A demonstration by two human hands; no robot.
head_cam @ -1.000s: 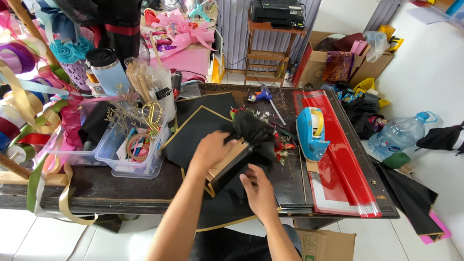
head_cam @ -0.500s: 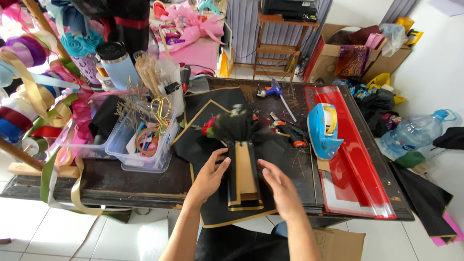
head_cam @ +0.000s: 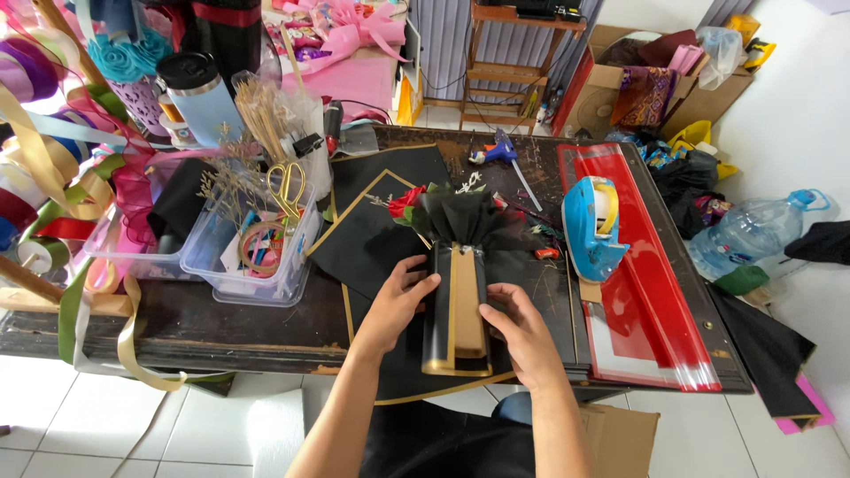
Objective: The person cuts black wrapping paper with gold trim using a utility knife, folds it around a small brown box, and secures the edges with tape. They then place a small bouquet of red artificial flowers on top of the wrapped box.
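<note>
My left hand [head_cam: 396, 305] is positioned against the left side of the black-and-gold wrapped bouquet [head_cam: 458, 292], with the fingers curled around its narrow stem section and the fingertips in contact with the black wrap. My right hand [head_cam: 522, 332] is positioned on the opposite side, with the fingers bent inward and pressing the right edge of the same stem section, so both hands grip the bouquet between them. The bouquet lies lengthwise on a black wrapping sheet with gold edging [head_cam: 367, 243], near the front edge of the dark wooden table [head_cam: 204, 319]; its flared top points away from me, and a red flower [head_cam: 405, 200] shows at the upper left of the flare. The bottom end of the bouquet sits just above the table's front edge. To the left, near my left hand, stands a clear plastic bin [head_cam: 252, 265] containing gold-handled scissors [head_cam: 285, 188] and loose ribbon. To the right, a blue tape dispenser [head_cam: 591, 226] rests beside a long red sheet [head_cam: 646, 283], well apart from my right hand. A blue glue gun [head_cam: 496, 152] lies farther back on the table. A plastic water bottle [head_cam: 753, 232] lies on the floor at the right.
</note>
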